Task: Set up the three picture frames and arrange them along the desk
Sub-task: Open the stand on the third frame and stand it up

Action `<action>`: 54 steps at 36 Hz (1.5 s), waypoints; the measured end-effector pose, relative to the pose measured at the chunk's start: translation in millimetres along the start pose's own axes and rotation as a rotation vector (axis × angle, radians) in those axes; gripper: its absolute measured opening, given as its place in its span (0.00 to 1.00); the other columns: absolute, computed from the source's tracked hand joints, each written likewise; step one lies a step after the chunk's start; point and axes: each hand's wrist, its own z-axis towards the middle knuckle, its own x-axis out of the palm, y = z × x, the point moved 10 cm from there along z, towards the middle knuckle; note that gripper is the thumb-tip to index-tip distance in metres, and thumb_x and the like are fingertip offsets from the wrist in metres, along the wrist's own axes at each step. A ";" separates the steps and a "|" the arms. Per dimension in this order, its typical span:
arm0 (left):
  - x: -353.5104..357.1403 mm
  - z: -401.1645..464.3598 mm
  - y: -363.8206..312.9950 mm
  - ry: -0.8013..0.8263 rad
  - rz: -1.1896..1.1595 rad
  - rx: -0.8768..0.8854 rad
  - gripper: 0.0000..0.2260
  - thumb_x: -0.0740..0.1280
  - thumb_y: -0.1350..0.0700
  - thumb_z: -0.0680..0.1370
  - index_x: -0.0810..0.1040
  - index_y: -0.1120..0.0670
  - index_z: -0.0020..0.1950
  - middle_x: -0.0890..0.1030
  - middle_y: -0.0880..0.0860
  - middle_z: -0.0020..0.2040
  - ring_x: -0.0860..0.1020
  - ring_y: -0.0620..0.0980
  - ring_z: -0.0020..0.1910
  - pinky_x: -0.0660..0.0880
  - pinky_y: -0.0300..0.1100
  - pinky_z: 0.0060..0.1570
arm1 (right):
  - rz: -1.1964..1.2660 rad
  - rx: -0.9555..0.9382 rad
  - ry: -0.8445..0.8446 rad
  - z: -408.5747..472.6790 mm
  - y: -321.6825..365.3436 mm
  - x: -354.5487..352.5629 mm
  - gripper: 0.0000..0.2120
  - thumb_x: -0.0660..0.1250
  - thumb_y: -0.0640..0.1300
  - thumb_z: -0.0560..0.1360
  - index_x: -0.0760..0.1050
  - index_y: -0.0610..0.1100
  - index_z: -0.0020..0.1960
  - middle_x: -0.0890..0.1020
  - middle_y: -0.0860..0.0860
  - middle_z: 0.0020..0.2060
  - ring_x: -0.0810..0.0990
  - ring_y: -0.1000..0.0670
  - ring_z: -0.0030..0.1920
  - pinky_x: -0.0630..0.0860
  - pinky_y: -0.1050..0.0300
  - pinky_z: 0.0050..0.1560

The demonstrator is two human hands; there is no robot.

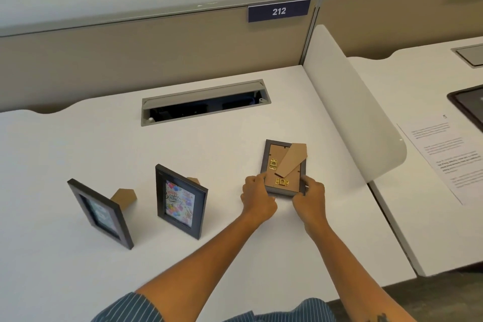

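Two dark picture frames stand upright on the white desk (78, 282). The left frame (100, 213) leans on its cardboard stand, and the middle frame (180, 201) shows a birthday card. A third frame (283, 167) lies face down to the right, its brown back with brass clips up and its cardboard stand swung out. My left hand (257, 196) grips its near left corner. My right hand (311, 196) grips its near right corner.
An open cable tray (206, 102) is set into the desk behind the frames. A white divider panel (352, 123) bounds the desk on the right. Beyond it lie a printed sheet (444, 157) and a dark tablet-like object (467, 104).
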 end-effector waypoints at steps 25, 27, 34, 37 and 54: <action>-106.9 -47.8 -45.2 -0.196 -0.161 0.322 0.06 0.70 0.62 0.81 0.81 0.58 0.58 0.75 0.53 0.57 0.77 0.50 0.50 0.71 0.27 0.44 | -0.137 -0.566 -0.179 -75.2 92.2 -56.9 0.05 0.78 0.35 0.77 0.84 0.41 0.51 0.77 0.48 0.45 0.80 0.57 0.45 0.74 0.69 0.45; -117.4 -56.7 -49.7 -0.187 -0.167 0.347 0.08 0.71 0.57 0.81 0.80 0.57 0.60 0.78 0.53 0.56 0.77 0.49 0.50 0.70 0.28 0.41 | -0.149 -0.562 -0.166 -84.9 99.4 -59.9 0.05 0.77 0.40 0.79 0.82 0.43 0.51 0.78 0.49 0.46 0.80 0.54 0.46 0.75 0.62 0.43; -158.1 -92.4 -57.5 -0.124 -0.367 0.387 0.07 0.71 0.47 0.81 0.80 0.49 0.53 0.81 0.42 0.46 0.78 0.40 0.39 0.74 0.31 0.36 | 0.091 -0.418 -0.086 -123.0 121.4 -69.3 0.05 0.74 0.54 0.82 0.80 0.56 0.48 0.86 0.53 0.44 0.84 0.53 0.45 0.79 0.60 0.39; -168.1 -102.5 -53.9 -0.071 -0.475 0.352 0.07 0.69 0.47 0.82 0.80 0.49 0.55 0.83 0.44 0.47 0.82 0.41 0.45 0.77 0.33 0.39 | 0.211 -0.389 -0.033 -142.4 136.3 -63.1 0.03 0.72 0.55 0.82 0.82 0.57 0.53 0.88 0.60 0.45 0.87 0.58 0.46 0.82 0.65 0.37; -201.3 -138.2 7.2 0.047 -0.784 0.131 0.07 0.69 0.51 0.83 0.85 0.52 0.54 0.89 0.47 0.44 0.87 0.43 0.43 0.79 0.32 0.34 | 0.346 -0.255 0.105 -189.2 148.5 -15.0 0.12 0.72 0.56 0.82 0.86 0.48 0.57 0.92 0.50 0.47 0.91 0.48 0.47 0.86 0.53 0.43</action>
